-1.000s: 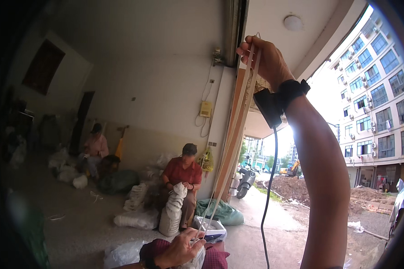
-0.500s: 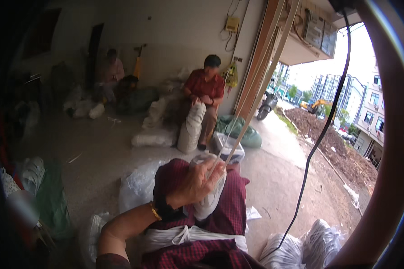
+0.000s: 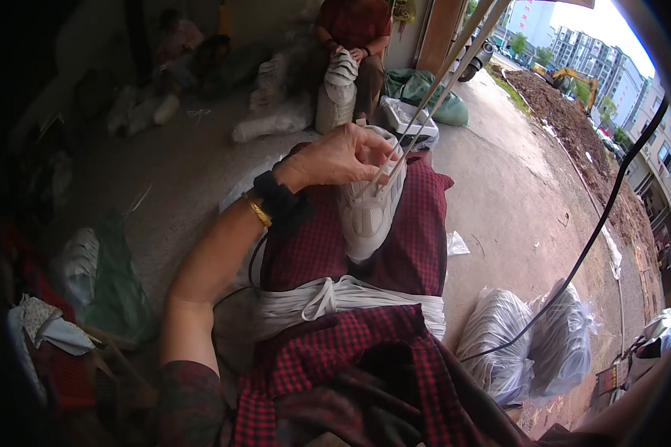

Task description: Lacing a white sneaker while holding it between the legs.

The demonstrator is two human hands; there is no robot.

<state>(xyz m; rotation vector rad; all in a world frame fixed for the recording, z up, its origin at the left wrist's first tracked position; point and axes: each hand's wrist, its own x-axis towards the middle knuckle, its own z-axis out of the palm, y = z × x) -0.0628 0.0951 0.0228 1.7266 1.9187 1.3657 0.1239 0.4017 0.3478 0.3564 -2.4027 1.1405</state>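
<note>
A white lace-up shoe [image 3: 369, 222] rests between my thighs with its toe toward me. My left hand [image 3: 343, 158] is over its tongue, fingers curled and pinched at the white shoelace [image 3: 417, 125] near the eyelets. From there two long strands of the lace run taut up and right, out of the top of the picture. My right hand is out of view; only part of my right arm [image 3: 637, 402] shows at the lower right edge. A bundle of white laces [image 3: 350, 296] lies across my lap over the red-and-black checked cloth [image 3: 306, 249].
Bagged white shoes [image 3: 496, 343] stand on the floor at my right, with a black cable [image 3: 574, 268] hanging past them. Ahead, a co-worker [image 3: 354, 37] sits behind a stack of white shoe pieces [image 3: 339, 93]. A green sack [image 3: 119, 290] lies at left.
The view has tilted downward. My left hand has moved from around the laces above the shoe to its eyelets, and the shoe's toe shows more. My right arm appears lower at the right edge.
</note>
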